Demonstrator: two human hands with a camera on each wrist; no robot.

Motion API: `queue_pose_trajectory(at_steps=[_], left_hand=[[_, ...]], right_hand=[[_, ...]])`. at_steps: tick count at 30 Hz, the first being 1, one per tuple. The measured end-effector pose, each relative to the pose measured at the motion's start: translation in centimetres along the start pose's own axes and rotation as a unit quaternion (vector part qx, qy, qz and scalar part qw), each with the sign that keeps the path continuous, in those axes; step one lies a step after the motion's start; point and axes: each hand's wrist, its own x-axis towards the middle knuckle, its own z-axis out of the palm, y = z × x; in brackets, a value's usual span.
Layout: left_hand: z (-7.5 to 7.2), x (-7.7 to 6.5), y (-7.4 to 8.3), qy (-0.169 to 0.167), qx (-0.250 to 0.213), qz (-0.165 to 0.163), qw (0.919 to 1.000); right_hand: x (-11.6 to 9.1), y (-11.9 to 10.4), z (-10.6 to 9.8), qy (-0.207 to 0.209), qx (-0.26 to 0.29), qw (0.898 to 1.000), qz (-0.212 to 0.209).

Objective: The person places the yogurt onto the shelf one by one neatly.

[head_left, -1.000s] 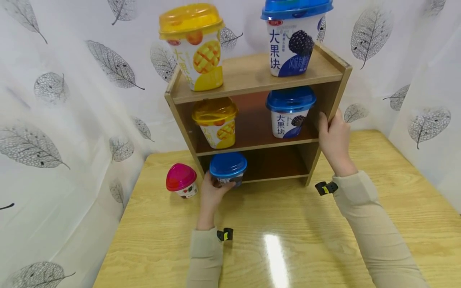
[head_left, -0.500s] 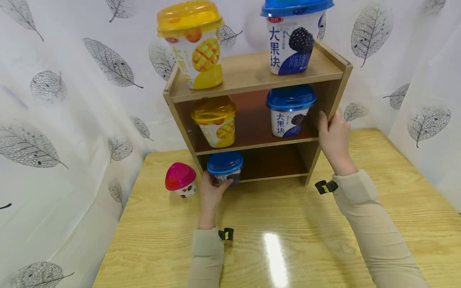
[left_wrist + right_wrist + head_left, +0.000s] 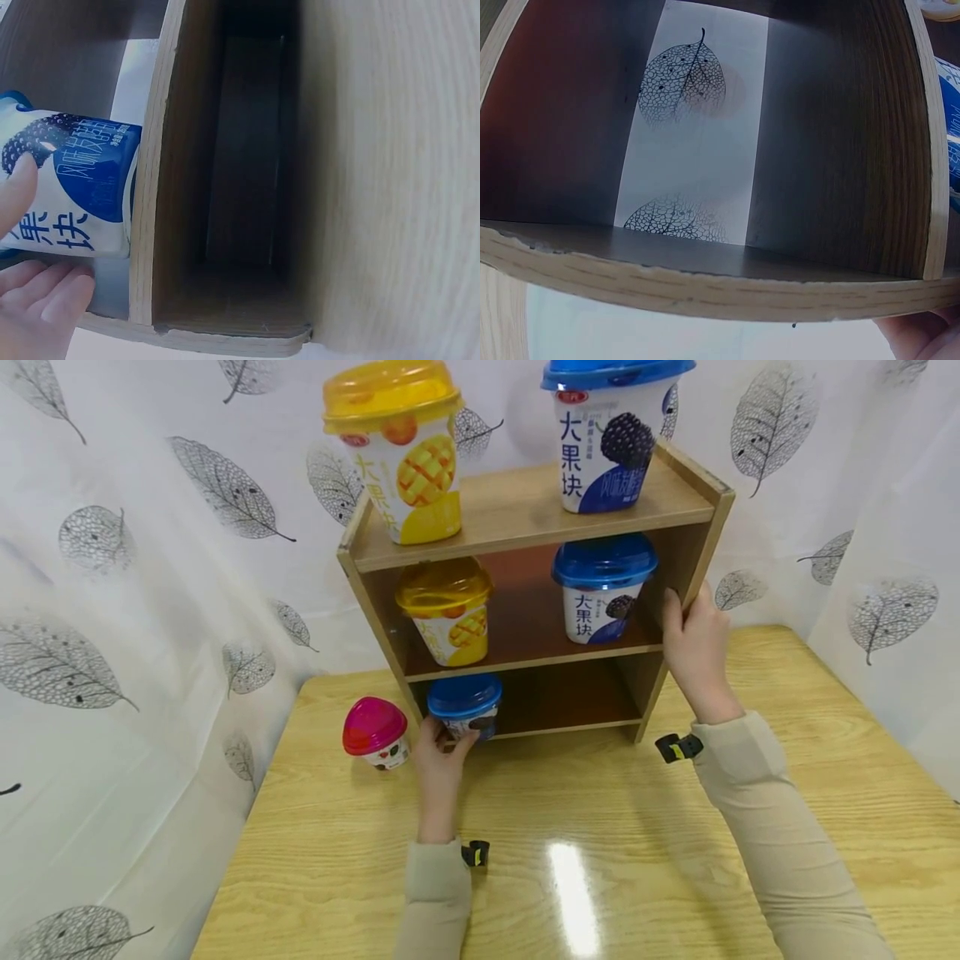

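Observation:
My left hand (image 3: 439,764) holds a blue-lidded yogurt cup (image 3: 467,703) with a blackberry print at the left of the wooden shelf's bottom compartment. In the left wrist view the thumb lies on the printed front of this cup (image 3: 90,176), with the other fingers along its side. My right hand (image 3: 699,656) grips the right side panel of the shelf (image 3: 517,514) at middle height, thumb on the front edge. Only some fingers (image 3: 922,335) of that hand show in the right wrist view, outside the panel.
Yellow-lidded cups stand on the left of the top (image 3: 420,477) and middle (image 3: 457,631) boards. Blue-lidded cups stand on the right of the top (image 3: 607,443) and middle (image 3: 600,602) boards. A pink-lidded cup (image 3: 375,731) sits on the table (image 3: 322,860), left of the shelf.
My left hand has shifted the blue-lidded cup slightly left and into the bottom compartment. The right hand keeps its grip on the side panel.

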Motion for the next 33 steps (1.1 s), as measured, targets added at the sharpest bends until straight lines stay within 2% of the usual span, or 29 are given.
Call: queue_pose_trajectory(at_steps=[5, 13, 22, 33], left_hand=[[0.3, -0.5, 0.4, 0.036, 0.009, 0.005, 0.9993], [0.9, -0.7, 0.0, 0.078, 0.038, -0.024, 0.9960], [1.4, -0.3, -0.1, 0.124, 0.049, 0.009, 0.9910], [1.3, 0.0, 0.1, 0.117, 0.061, 0.025, 0.9909]], right_hand=[[0.1, 0.0, -0.1, 0.009, 0.000, 1.000, -0.002], [0.1, -0.1, -0.1, 0.008, -0.004, 1.000, 0.002], [0.0, -0.3, -0.1, 0.011, -0.003, 1.000, 0.002], [0.0, 0.0, 0.0, 0.004, -0.006, 1.000, 0.005]])
